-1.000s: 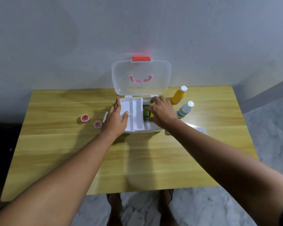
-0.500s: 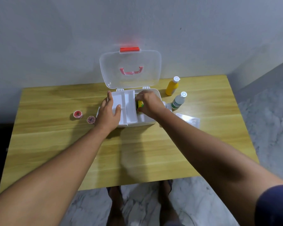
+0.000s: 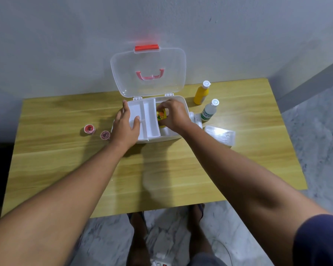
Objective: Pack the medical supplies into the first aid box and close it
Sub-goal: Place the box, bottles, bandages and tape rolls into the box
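Observation:
The white first aid box [image 3: 183, 101] stands open at the back of the table, its clear lid [image 3: 148, 72] with a red latch leaning on the wall. A white divided tray [image 3: 148, 116] lies in its left part. My left hand [image 3: 125, 125] rests flat on the tray's left side, thumb on the tray. My right hand [image 3: 174, 116] is inside the box's right part, shut on a small yellow and green packet [image 3: 161, 115]. A yellow bottle [image 3: 201, 93] and a clear bottle [image 3: 210, 110] stand right of the box.
Two small red tape rolls [image 3: 89, 129] [image 3: 105, 134] lie left of the box. A clear plastic packet [image 3: 219, 134] lies to the box's right on the wooden table [image 3: 161, 169]. A grey wall is just behind. Feet and a power strip show below the front edge.
My right hand has shifted left inside the box and the packet in it has turned, showing yellow instead of green. The left hand stays on the tray. My head moved.

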